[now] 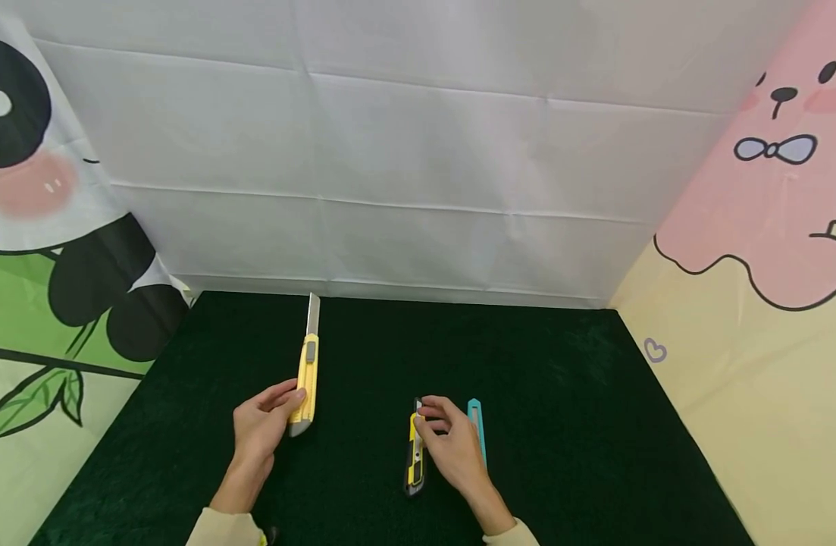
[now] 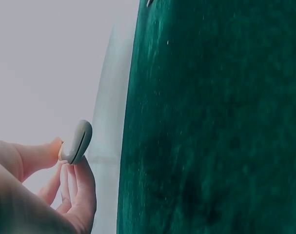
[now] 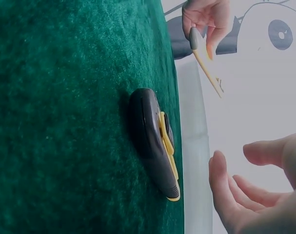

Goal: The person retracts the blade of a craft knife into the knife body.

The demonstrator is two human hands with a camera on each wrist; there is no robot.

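My left hand (image 1: 257, 425) pinches a yellow utility knife (image 1: 310, 371) between thumb and fingers near its grey end cap (image 2: 80, 141). Its long blade (image 1: 313, 315) is out and points toward the back wall. A black-and-yellow utility knife (image 1: 411, 472) lies on the dark green cloth, seen from its dark rounded end in the right wrist view. Beside it is my right hand (image 1: 455, 447), thumb and fingers parted and holding nothing; in the right wrist view they are apart from that knife. A teal utility knife (image 1: 475, 413) lies just right of this hand, which partly hides it.
Dark green velvety cloth (image 1: 561, 425) covers the table. A white sheet (image 1: 418, 152) hangs behind its far edge. Printed cartoon panels stand at both sides, a panda (image 1: 22, 212) on the left and a pink animal (image 1: 786, 197) on the right.
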